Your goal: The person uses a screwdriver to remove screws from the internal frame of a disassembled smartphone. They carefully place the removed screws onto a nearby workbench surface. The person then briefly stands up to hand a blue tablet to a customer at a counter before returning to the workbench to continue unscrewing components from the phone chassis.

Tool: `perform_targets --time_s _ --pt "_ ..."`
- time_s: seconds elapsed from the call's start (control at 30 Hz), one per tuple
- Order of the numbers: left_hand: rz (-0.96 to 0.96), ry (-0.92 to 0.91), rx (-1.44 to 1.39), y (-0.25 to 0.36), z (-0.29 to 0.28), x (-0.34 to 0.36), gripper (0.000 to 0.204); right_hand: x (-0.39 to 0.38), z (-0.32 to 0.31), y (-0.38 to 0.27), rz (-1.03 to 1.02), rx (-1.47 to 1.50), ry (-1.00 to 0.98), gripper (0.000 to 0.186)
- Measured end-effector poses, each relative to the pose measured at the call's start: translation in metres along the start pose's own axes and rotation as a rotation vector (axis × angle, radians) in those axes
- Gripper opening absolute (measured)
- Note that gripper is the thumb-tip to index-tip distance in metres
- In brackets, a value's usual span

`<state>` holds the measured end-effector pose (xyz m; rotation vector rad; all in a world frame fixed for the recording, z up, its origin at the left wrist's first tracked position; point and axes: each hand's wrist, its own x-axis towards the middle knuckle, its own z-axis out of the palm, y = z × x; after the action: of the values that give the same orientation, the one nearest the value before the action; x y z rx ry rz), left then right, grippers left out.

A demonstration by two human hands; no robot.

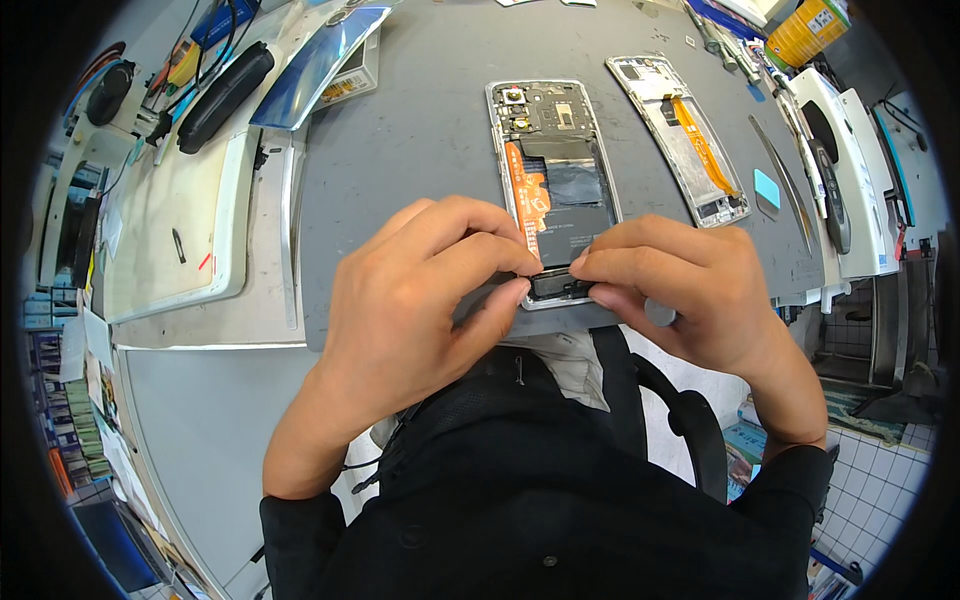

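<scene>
An opened phone [575,225] lies on the grey mat, its back off. Its battery [575,185], orange flex cable [527,185] and camera end show. At its near end sits a black module [558,284]. My left hand [425,285] pinches thumb and fingers at that module's left end. From the other side, my right hand [690,285] has its fingertips closed on the right end. The fingers partly hide the module's ends. Right of this phone lies a second phone frame [665,130], stripped, with an orange-yellow flex cable [702,148] along it.
Tweezers [782,180] and a light blue pad [766,192] lie right of the phone frame. Farther right are a black-handled tool [828,195] and a white device [848,170]. On the left stand a cream-topped plate [185,215], a black case [228,95] and a glossy blue panel [320,65].
</scene>
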<state>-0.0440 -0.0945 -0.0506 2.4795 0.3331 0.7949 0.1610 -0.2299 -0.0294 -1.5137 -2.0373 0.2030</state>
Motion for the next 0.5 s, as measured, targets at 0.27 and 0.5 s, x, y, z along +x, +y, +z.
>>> perform_targets --time_s 0.27,0.5 --pt "-0.015 0.007 0.013 0.0013 0.0009 -0.0009 0.016 -0.0004 -0.0002 -0.0002 0.032 -0.013 -0.02 0.026" --pt "-0.018 0.01 0.034 0.0023 0.0016 -0.0024 0.017 0.001 -0.0003 -0.0015 0.051 -0.025 -0.02 0.028"
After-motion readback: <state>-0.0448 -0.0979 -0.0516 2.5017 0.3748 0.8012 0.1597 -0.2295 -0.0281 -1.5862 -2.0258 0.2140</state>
